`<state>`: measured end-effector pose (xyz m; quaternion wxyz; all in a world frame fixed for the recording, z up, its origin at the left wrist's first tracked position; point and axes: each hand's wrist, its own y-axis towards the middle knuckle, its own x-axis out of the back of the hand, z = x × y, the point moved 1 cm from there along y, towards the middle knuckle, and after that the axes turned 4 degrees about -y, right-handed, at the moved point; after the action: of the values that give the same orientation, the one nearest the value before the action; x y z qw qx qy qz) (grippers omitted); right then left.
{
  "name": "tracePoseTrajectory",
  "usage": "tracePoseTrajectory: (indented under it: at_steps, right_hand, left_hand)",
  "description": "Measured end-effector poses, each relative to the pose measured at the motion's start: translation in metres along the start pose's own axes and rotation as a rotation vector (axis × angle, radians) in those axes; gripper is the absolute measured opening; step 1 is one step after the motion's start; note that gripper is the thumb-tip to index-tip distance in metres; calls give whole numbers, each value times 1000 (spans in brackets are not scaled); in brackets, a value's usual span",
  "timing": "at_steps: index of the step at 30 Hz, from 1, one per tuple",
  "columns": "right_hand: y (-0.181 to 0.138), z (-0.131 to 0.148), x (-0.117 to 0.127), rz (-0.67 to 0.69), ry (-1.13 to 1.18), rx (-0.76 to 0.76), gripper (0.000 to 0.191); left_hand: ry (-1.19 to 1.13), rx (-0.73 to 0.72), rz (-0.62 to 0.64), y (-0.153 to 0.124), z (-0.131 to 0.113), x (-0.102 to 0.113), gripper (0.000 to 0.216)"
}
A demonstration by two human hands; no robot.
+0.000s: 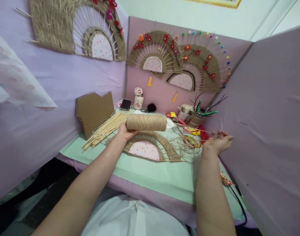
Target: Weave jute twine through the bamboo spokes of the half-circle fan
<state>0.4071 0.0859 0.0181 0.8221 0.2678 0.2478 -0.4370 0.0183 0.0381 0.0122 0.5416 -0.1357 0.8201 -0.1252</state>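
Note:
My left hand (126,131) grips the left end of a large spool of jute twine (146,122), held level above the table. A strand of twine (200,130) stretches from the spool's right side to my right hand (219,143). That hand is raised at the right with its fingers curled around the strand. Below the spool lies a half-round woven fan (173,151) of twine and thin sticks, with a dotted white-and-pink cloth centre (144,150). Loose loops of twine (185,147) spread over the table between the fan and my right hand.
Bamboo sticks (103,129) and a cardboard piece (94,109) lie at the left. Behind stand a jar (138,101), a phone (126,104) and a can of tools (196,119). Yellow scissors (191,141) lie by the twine. A corded item (225,178) is at right. Finished fans (156,49) hang on the partition.

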Motion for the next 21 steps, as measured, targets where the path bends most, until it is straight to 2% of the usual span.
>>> tracePoseTrajectory:
  at_steps: [2, 4, 8, 9, 11, 13, 14, 17, 21]
  right_hand:
    - [3, 2, 3, -104, -156, 158, 29]
    - [-3, 3, 0, -85, -326, 237, 33]
    - [-30, -1, -15, 354, -763, 251, 38]
    - [-38, -2, -17, 408, -868, 267, 39]
    - [-52, -3, -21, 406, -1018, 341, 44]
    - [-66, -3, -24, 412, -1061, 453, 50]
    - [-73, -3, -26, 462, -1046, 517, 52]
    - [-96, -2, -34, 734, -958, 701, 53]
    - [-129, 3, -47, 1039, -893, 828, 65]
  left_hand:
    - [-38, -45, -39, 1, -3, 0, 33]
    - [-67, -103, -65, 2, -6, 0, 32]
    - [-80, -189, -65, 1, -8, -1, 31]
    - [-82, -193, -53, 1, -8, -2, 31]
    - [-88, -191, -25, 1, -8, -2, 30]
    - [-88, -193, -22, 1, -8, -2, 28]
    - [-83, -197, -25, 0, -8, -2, 27]
    - [-62, -205, -19, -1, -6, -3, 23]
    - [-32, -208, 35, -3, -4, -5, 20]
